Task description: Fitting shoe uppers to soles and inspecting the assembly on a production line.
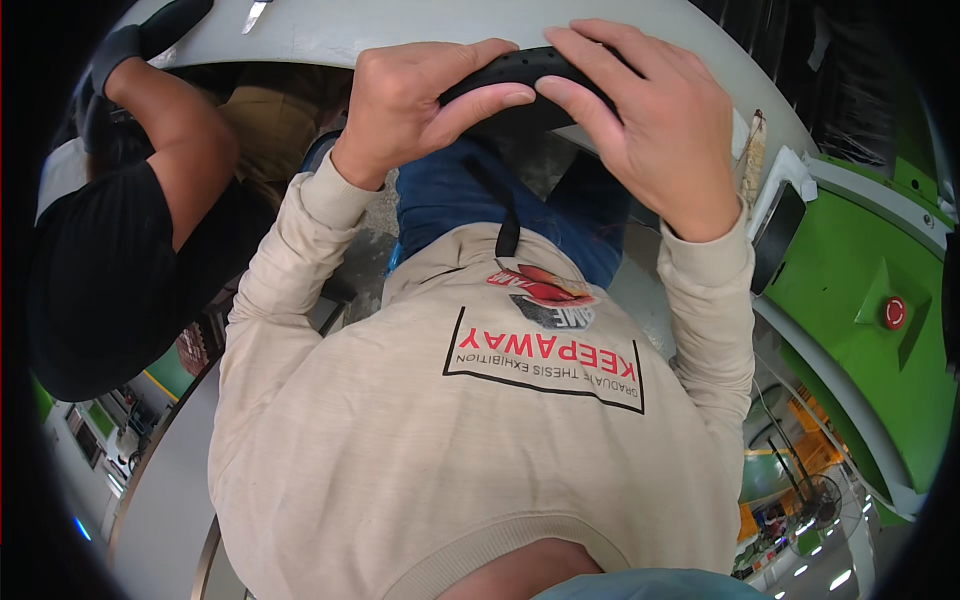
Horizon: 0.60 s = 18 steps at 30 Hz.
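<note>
Both my hands grip a black curved piece (522, 68) with small dots along its surface, held above my lap at the near edge of the table; its exact kind I cannot make out. My left hand (415, 100) pinches its left end, thumb below and fingers wrapped over the top. At the other end, my right hand (655, 115) curls its fingers over the piece, with the thumb pressed on its near side. The two thumb tips come close together near the middle. Part of the piece is hidden behind my fingers.
The white table (330, 22) curves across the top, bearing a pointed metal blade (256, 14). Close on my left, a person in black (110, 270) has a dark-gloved hand (117, 55) at another black piece (172, 27). To my right stands a green machine (850, 270) with a red button (895, 313).
</note>
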Each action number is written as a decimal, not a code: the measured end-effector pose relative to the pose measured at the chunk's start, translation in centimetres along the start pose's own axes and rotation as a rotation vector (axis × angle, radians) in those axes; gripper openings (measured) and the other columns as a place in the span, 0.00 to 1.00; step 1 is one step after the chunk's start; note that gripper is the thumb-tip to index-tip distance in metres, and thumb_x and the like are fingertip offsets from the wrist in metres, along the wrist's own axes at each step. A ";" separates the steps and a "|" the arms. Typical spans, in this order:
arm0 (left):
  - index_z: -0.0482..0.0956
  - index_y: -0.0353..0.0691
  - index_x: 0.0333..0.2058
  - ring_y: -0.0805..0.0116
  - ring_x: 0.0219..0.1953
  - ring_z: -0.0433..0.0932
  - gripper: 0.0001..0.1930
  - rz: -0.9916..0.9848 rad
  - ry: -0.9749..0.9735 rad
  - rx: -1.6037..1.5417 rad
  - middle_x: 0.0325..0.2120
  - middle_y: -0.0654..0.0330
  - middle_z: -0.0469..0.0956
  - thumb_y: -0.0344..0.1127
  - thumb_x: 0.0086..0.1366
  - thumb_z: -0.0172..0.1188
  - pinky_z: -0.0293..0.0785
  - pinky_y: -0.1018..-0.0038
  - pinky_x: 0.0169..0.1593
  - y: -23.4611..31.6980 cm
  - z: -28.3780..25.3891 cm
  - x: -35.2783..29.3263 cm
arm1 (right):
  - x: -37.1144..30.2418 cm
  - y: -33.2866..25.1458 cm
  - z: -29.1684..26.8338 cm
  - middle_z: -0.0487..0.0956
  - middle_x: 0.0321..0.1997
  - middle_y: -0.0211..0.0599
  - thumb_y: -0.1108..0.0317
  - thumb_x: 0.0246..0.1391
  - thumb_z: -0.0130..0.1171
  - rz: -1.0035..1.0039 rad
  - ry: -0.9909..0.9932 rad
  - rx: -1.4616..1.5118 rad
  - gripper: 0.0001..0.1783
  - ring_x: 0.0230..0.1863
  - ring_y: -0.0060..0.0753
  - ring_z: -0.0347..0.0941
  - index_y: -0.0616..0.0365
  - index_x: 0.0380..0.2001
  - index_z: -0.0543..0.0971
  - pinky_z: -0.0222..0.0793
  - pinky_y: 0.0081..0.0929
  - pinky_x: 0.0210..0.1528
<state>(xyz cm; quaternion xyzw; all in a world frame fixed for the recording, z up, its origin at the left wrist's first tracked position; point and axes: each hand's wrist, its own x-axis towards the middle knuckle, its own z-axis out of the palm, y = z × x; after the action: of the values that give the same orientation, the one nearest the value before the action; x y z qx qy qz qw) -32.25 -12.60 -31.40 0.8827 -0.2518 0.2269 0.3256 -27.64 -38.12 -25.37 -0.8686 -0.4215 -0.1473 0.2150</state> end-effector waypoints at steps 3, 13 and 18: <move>0.92 0.38 0.45 0.57 0.27 0.88 0.19 -0.045 -0.003 -0.002 0.29 0.52 0.89 0.47 0.65 0.78 0.80 0.72 0.31 0.3 0.0 0.2 | 0.4 0.0 0.4 0.89 0.47 0.25 0.52 0.62 0.71 0.001 0.030 0.035 0.16 0.44 0.38 0.85 0.43 0.49 0.91 0.77 0.35 0.47; 0.92 0.37 0.45 0.63 0.31 0.90 0.15 -0.277 0.077 -0.266 0.30 0.53 0.90 0.41 0.66 0.78 0.83 0.73 0.36 -1.2 0.9 -1.6 | 0.1 0.4 0.9 0.90 0.45 0.23 0.54 0.62 0.72 0.047 0.015 0.019 0.13 0.43 0.36 0.85 0.45 0.45 0.92 0.75 0.32 0.43; 0.91 0.38 0.51 0.66 0.40 0.91 0.22 -0.250 0.053 -0.358 0.43 0.55 0.92 0.37 0.59 0.83 0.85 0.76 0.44 -0.2 -0.6 -3.4 | -1.7 1.6 1.5 0.88 0.47 0.33 0.55 0.57 0.75 0.060 0.063 0.184 0.19 0.47 0.43 0.84 0.49 0.49 0.89 0.75 0.38 0.53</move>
<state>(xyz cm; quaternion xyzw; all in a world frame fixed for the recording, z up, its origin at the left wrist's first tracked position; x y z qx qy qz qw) -34.87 -11.10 -33.00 0.8288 -0.1680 0.1594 0.5094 -27.30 -39.37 -27.76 -0.8524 -0.4000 -0.1284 0.3113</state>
